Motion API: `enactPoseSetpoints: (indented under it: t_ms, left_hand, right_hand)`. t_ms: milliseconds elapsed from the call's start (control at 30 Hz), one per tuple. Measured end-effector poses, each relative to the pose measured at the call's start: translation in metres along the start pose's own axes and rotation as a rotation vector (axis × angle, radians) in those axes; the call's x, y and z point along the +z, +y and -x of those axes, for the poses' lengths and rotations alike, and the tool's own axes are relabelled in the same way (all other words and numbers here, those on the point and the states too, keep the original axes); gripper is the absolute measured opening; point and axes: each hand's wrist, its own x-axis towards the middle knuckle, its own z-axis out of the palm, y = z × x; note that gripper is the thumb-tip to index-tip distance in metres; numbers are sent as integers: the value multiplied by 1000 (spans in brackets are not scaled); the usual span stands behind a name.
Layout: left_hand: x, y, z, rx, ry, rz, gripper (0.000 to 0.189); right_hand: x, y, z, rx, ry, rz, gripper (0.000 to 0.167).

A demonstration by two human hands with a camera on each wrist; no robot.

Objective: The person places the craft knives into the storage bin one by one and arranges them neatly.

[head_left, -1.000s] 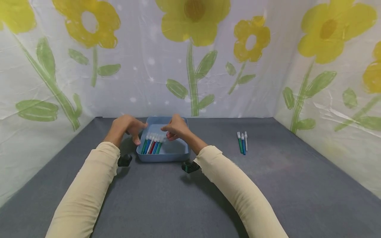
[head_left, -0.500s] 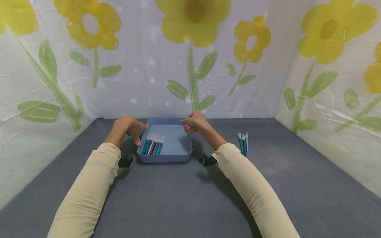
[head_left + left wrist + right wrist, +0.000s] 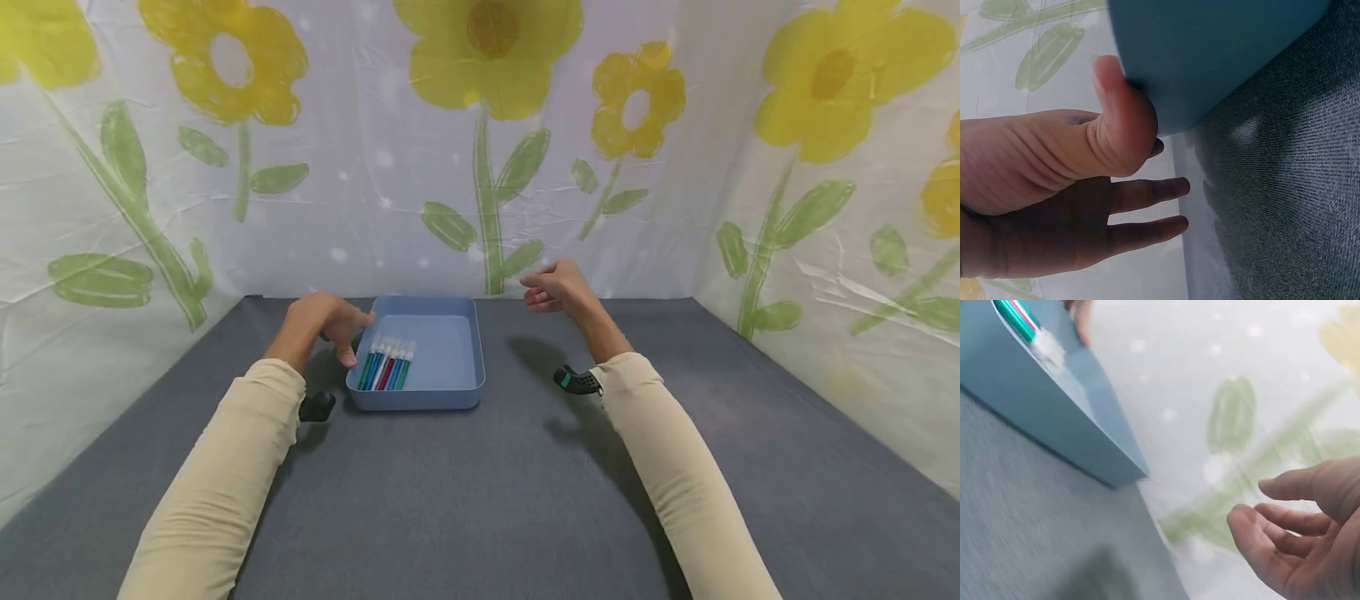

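Note:
A shallow light-blue tray (image 3: 416, 400) stands at the back of the table, left of centre. Several felt-tip pens (image 3: 386, 367), green, blue, white and red with whitish caps, lie side by side in its left part. At the tray's left side is my left hand (image 3: 326, 321); in the left wrist view its thumb (image 3: 1125, 125) touches the wall near the rim, while other fingers stretch out straight and apart from it. My right hand (image 3: 558, 287) hangs in the air right of the tray, fingers loosely bent, and nothing shows between thumb and fingertips in the right wrist view.
The grey cloth-covered table (image 3: 465, 500) reaches back to a white curtain (image 3: 360, 167) painted with yellow flowers. My right sleeve (image 3: 675, 467) crosses the table's right half. A black wrist device (image 3: 576, 381) sits at that forearm.
My right hand has lifted out of the tray and moved right, past its right wall. The separate pens on the right are now hidden behind my right arm. My left hand stays at the tray.

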Motion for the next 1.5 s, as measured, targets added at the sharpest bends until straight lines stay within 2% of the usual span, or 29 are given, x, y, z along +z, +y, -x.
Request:
enactPoseSetpoints:
  t_ms: [233, 333, 467, 667, 867, 1167, 1400, 1500]
  left_hand:
    - [0, -7, 5, -22, 37, 7, 116]
    - [0, -8, 6, -25, 42, 10, 117]
    - [1, -4, 2, 13, 30, -20, 115]
    - [-2, -2, 1, 1, 24, -32, 114]
    - [0, -3, 3, -16, 34, -13, 118]
    - [2, 1, 2, -23, 26, -22, 118]
    - [-1, 4, 2, -20, 25, -42, 113]
    - [-1, 5, 3, -26, 19, -39, 114]
  right_hand:
    - [-42, -7, 6, -27, 60, 46, 43]
    - [-56, -4, 11, 2, 35, 73, 45]
    - [-75, 3, 18, 57, -5, 104, 51]
    - [-95, 11, 24, 57, 39, 131, 52]
    - [-102, 21, 24, 72, 63, 185, 48]
    - [-99, 31, 20, 109, 14, 318, 45]
    - [-99, 42, 15, 143, -14, 423, 28]
    - [-97, 49, 12, 157, -2, 462, 28]
